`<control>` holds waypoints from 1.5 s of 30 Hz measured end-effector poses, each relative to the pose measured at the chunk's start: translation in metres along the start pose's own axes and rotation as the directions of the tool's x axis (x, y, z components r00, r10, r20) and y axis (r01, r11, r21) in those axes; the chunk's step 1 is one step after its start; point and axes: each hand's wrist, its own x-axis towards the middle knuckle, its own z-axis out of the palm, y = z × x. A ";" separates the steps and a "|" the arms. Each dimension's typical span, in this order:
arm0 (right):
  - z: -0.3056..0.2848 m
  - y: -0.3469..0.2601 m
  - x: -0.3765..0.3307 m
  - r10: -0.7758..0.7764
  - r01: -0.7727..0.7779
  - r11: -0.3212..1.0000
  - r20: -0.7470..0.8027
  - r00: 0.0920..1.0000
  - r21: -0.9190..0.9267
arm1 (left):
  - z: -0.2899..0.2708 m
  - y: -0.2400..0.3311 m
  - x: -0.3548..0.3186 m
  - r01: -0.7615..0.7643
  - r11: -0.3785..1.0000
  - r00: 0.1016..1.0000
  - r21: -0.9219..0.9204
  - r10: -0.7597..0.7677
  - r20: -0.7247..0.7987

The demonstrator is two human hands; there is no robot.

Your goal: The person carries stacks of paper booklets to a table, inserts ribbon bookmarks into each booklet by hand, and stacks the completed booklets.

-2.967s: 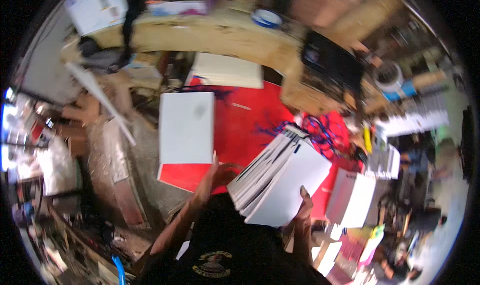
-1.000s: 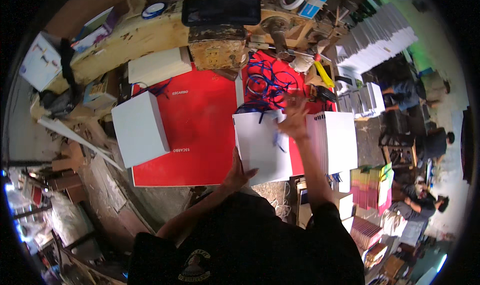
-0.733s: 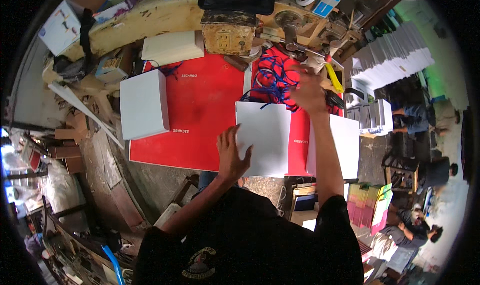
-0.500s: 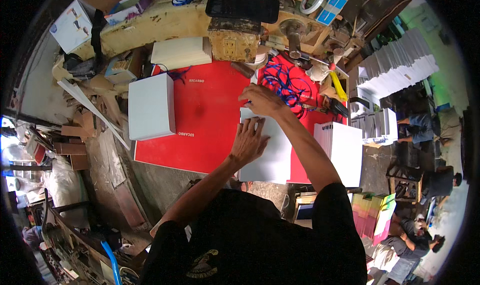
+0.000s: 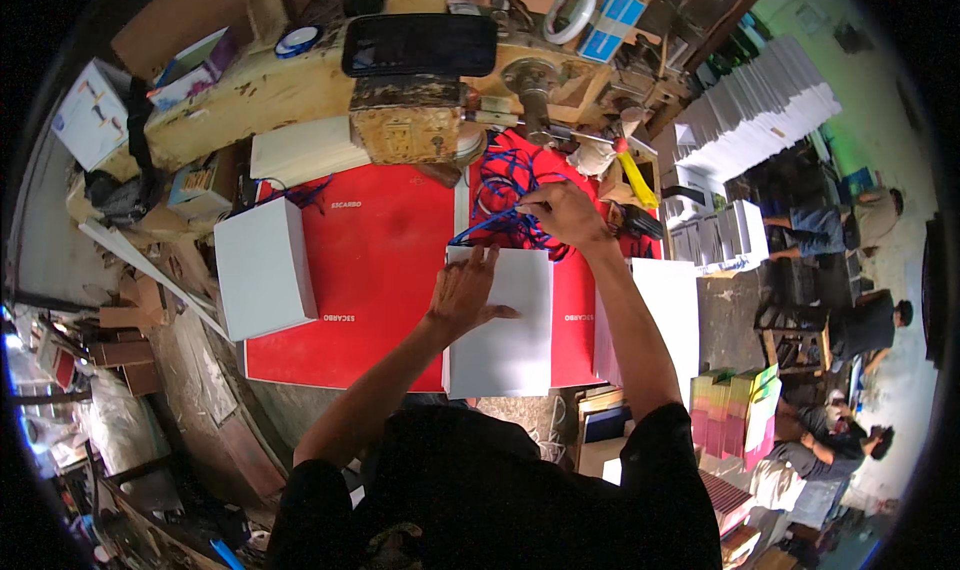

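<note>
A white paper block (image 5: 510,340) lies on the red sheet (image 5: 385,270) in front of me. My left hand (image 5: 463,292) rests flat on its upper left part, with the fingers pointing at the far edge and the thumb held out. Just beyond that edge, my right hand (image 5: 568,215) pinches a blue ribbon (image 5: 485,227), which runs left toward the block's far left corner. A tangle of blue ribbons (image 5: 505,175) lies behind and beside the right hand. Whether the ribbon's end is tucked into the block I cannot tell.
White paper stacks stand left (image 5: 262,270) and right (image 5: 665,305), partly behind my right forearm. Cream sheets (image 5: 308,152) lie at the back. A phone (image 5: 420,45) sits on the wooden machine frame. A yellow-handled tool (image 5: 637,178) is at the back right. Other people (image 5: 868,335) sit farther right.
The right hand has moved right from the block's far edge, drawing a blue ribbon out. The left hand has shifted toward the block's upper left. The whole view has swung slightly.
</note>
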 end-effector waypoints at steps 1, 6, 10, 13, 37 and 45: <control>0.002 -0.003 -0.005 0.013 -0.013 1.000 -0.007 1.000 0.003 | 0.003 -0.002 -0.002 -0.011 1.000 1.000 0.004 0.011 0.009; 0.005 -0.001 -0.024 0.060 -0.050 0.997 -0.204 0.977 0.056 | 0.021 -0.005 -0.007 -0.118 0.978 0.971 -0.172 0.078 -0.228; -0.005 -0.010 -0.043 0.124 -0.111 0.992 -0.238 0.963 0.068 | 0.031 -0.014 -0.005 -0.153 0.905 0.944 -0.396 0.015 -0.329; -0.015 -0.017 -0.064 0.122 -0.074 0.985 -0.313 0.942 0.159 | 0.036 -0.039 0.004 -0.363 0.593 0.899 -0.719 0.018 -0.438; 0.047 -0.096 -0.197 0.562 -0.433 0.773 -0.184 0.806 0.464 | 0.037 0.014 -0.073 0.243 0.847 0.837 -0.473 -0.430 -0.340; 0.068 -0.144 -0.150 0.501 -0.468 0.852 -0.107 0.859 0.234 | 0.055 -0.042 -0.110 0.321 0.435 0.694 -0.841 -0.712 -0.103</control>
